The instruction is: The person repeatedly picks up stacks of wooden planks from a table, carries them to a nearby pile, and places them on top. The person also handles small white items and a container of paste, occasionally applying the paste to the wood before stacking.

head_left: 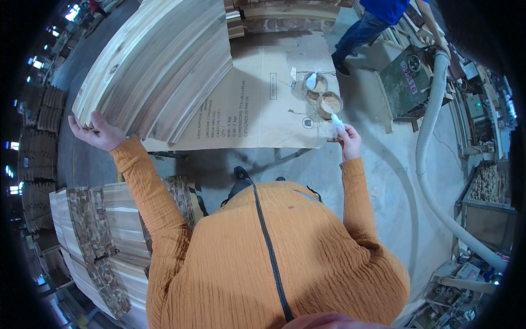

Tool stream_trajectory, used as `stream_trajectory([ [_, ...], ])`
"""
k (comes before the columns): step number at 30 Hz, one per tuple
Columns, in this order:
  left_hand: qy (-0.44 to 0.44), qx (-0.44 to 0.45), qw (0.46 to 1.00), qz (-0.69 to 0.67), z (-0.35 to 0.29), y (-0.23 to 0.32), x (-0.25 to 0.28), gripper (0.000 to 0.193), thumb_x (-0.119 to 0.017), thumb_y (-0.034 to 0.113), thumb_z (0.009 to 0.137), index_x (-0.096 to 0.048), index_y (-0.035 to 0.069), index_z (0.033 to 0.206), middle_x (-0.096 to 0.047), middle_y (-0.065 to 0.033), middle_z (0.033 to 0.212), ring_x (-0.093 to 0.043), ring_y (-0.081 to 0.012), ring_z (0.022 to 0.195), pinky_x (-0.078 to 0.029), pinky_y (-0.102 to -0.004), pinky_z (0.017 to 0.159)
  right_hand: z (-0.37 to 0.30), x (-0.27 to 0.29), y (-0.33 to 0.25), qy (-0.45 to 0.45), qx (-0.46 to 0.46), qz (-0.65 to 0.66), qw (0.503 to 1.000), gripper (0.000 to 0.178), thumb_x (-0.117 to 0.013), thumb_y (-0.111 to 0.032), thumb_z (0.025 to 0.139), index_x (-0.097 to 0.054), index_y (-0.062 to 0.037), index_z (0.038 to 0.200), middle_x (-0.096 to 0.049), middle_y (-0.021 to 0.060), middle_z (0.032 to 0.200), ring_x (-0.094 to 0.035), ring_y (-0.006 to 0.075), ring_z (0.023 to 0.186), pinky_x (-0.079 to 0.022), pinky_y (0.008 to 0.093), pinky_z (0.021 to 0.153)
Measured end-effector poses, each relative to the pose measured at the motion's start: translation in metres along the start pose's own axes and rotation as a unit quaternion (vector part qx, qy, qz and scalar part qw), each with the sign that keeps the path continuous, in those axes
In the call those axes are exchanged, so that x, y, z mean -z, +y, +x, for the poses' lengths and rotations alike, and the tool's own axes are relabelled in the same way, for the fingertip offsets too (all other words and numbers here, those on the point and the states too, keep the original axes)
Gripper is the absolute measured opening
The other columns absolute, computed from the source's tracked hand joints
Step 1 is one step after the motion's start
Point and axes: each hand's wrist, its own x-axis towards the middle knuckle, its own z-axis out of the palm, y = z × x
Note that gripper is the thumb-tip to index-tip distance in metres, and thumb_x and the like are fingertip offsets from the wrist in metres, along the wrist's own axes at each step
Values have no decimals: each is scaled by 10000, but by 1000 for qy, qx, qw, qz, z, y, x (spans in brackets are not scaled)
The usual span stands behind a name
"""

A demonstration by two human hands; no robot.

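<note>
A stack of curved, pale wooden boards (164,60) lies on the left side of a cardboard sheet (263,118). My left hand (101,133) is at the near left corner of the stack, with thumb and fingers around the end of a board. In my right hand (349,141) is a small whitish spatula (337,123), pinched between the fingers. Its tip meets the rim of a round tub (331,97) of light brown paste. A second tub (307,84) stands just beyond, with another white spatula (312,81) in it.
A person in a blue top (383,11) stands at the far right, a hand near a pale flexible hose (433,115). The hose runs down the right side past a green machine (406,82). Wooden panels with dark patterned bands (104,236) lie at the lower left.
</note>
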Motion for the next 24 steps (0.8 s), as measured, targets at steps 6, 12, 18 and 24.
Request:
stream_trajectory([
  [6, -3, 26, 999, 37, 4, -6, 8, 689, -636, 336, 857, -295, -6, 1349, -472, -152, 1160, -525, -179, 957, -448, -261, 800, 17, -24, -11, 56, 49, -39, 996, 120, -659, -141, 837, -614, -40, 884, -619, 12, 757, -525, 53, 618, -415, 193, 568],
  [12, 18, -15, 1000, 2, 11, 1, -7, 600, -635, 221, 846, -352, 16, 1334, -444, -122, 1241, -485, -171, 1014, -410, -269, 828, 64, -24, -10, 144, 269, -437, 846, 283, -730, -260, 722, -655, -56, 903, -584, 116, 1042, -530, 236, 944, -431, 356, 792],
  [18, 13, -34, 999, 20, 2, -6, -2, 681, -631, 145, 812, -280, -6, 1376, -345, -149, 1392, -376, -225, 1247, -304, -330, 1028, 59, -76, -46, 143, 406, -425, 796, 288, -662, -220, 797, -626, -35, 1015, -590, 99, 1081, -570, 219, 932, -461, 349, 799],
  [24, -10, 70, 991, -117, -9, 9, -1, 695, -543, 309, 873, -225, -5, 1405, -333, -148, 1403, -322, -231, 1293, -235, -342, 1071, 73, -165, -70, -173, 140, -91, 971, 247, -520, -224, 929, -572, -37, 1081, -581, 108, 1096, -587, 164, 927, -492, 259, 716],
])
